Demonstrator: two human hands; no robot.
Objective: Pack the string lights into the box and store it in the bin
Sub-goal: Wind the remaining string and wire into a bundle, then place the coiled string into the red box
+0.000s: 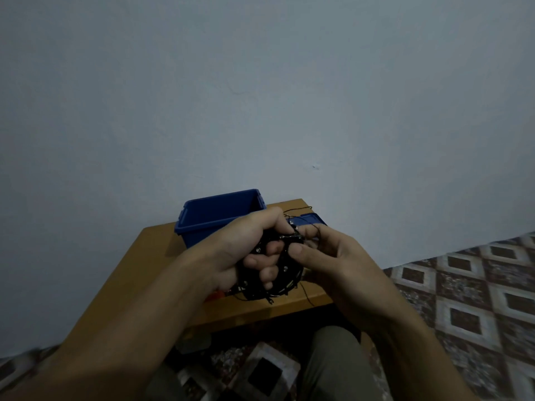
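Left hand [252,247] is closed on the lights [285,277], its fingers curled through the middle of the black coil and holding it in the air over the table [156,256], towards the near edge. Behind that hand, at the far left corner, the bin [202,224] stands open; it lies beyond and slightly left of the coil, nearer the left hand than the right. A small orange thing [215,296] peeks out on the table under the left wrist; what it is cannot be told. The coil hangs close to upright, its flat side towards the camera, and its long axis runs from the top right, by the fingertips, down and left to the near edge. Just right of it, touching its top, the right hand [333,261] pinches the cord between thumb and fingers. From that pinch a loose strand [298,209] runs away to the far right corner, over a flat blue piece [314,219] that may be the box or a lid. The next step is probably winding this strand in, so the feed comes from behind the right hand.
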